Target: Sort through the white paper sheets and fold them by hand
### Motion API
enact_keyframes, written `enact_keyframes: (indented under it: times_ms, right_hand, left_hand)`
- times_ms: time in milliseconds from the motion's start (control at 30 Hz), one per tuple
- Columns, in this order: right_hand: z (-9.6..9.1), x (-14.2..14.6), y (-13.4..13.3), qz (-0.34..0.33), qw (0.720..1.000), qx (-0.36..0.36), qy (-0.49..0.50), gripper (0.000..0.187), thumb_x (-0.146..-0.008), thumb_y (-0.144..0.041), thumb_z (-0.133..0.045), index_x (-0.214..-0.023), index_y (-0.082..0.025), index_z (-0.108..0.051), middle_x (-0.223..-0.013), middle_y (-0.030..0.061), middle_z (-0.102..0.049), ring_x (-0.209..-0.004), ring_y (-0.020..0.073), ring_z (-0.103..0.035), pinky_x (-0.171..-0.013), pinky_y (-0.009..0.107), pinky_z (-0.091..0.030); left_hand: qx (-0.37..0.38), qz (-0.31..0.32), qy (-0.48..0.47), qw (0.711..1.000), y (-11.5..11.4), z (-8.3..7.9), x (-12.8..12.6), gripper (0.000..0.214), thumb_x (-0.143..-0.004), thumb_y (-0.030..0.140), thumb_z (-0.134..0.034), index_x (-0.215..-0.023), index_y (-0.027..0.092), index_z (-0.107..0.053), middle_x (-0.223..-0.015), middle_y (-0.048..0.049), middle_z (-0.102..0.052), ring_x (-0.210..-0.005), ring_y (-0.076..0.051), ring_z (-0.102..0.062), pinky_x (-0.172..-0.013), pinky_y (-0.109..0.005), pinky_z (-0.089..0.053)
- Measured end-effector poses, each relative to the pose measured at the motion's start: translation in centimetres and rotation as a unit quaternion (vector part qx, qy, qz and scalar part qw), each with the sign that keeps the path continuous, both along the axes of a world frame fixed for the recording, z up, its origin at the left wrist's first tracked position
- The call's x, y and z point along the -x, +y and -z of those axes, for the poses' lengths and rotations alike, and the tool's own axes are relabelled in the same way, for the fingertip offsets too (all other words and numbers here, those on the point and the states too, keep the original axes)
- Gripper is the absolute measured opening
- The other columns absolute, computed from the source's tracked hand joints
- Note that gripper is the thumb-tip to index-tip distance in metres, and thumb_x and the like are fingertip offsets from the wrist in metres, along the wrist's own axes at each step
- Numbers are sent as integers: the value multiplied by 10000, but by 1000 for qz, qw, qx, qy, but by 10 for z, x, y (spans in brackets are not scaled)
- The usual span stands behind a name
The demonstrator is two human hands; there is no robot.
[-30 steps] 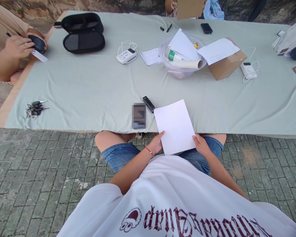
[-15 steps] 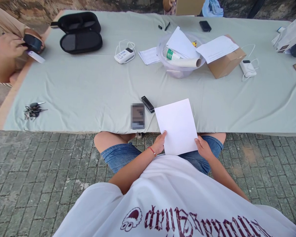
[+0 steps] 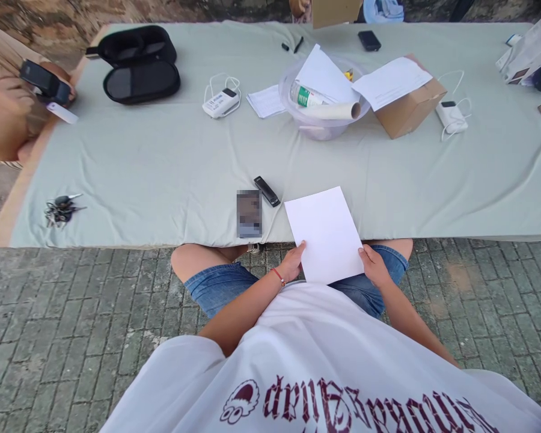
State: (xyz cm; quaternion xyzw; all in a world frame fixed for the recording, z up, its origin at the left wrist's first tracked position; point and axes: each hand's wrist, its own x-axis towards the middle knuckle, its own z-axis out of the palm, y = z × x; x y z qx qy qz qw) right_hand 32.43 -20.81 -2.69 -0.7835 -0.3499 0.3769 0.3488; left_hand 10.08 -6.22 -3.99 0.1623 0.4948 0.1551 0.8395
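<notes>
I hold a blank white sheet of paper by its near corners, above my lap at the table's front edge. My left hand pinches the lower left corner. My right hand grips the lower right corner. The sheet's far end reaches over the grey-green tablecloth. Just left of the sheet lie a small black device and a blurred card.
On the cloth lie keys, an open black case, two white power banks, a clear bowl with papers and a bottle, and a cardboard box. Another person's hands hold a black device at the left.
The sheet has tipped slightly forward toward the table, still held by both hands. The person at the left has raised the black device.
</notes>
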Motion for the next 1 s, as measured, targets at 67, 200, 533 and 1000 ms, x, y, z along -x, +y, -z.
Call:
enact_keyframes:
  times_ms: [67,200,533,1000]
  right_hand:
    - [-4,-4,-1,-12,1000,1,-7,364,-944,-560,-381,-796,-240,-472,-715,-8,-491,-675,181,-456,-626,312,-381]
    - [-18,-19,-1,-54,998,-5,-39,359,-949,-558,-366,-867,-245,-521,-769,19,-546,-727,209,-499,-692,341,-411]
    - [-46,-52,-5,-83,996,-14,-30,347,-934,-566,-419,-828,-248,-509,-721,-3,-513,-687,189,-473,-651,318,-409]
    - [-41,-46,0,-98,995,-4,-13,350,-916,-574,-425,-874,-252,-553,-771,8,-569,-725,200,-501,-677,326,-430]
  left_hand:
    - [-11,13,3,1000,3,-1,3,351,-862,421,-656,-1017,109,-692,-1170,-170,-697,-1000,-240,-689,-959,-405,-523]
    - [-91,61,32,993,12,-8,9,399,-850,497,-638,-964,119,-697,-1028,-146,-735,-884,-226,-690,-877,-397,-528]
    - [-317,-3,52,947,58,-42,9,320,-782,389,-699,-1008,176,-620,-837,-24,-672,-717,-142,-584,-590,-243,-425]
    - [-405,-30,116,906,84,-24,22,407,-767,294,-660,-1155,175,-679,-622,46,-527,-531,-79,-496,-523,-215,-369]
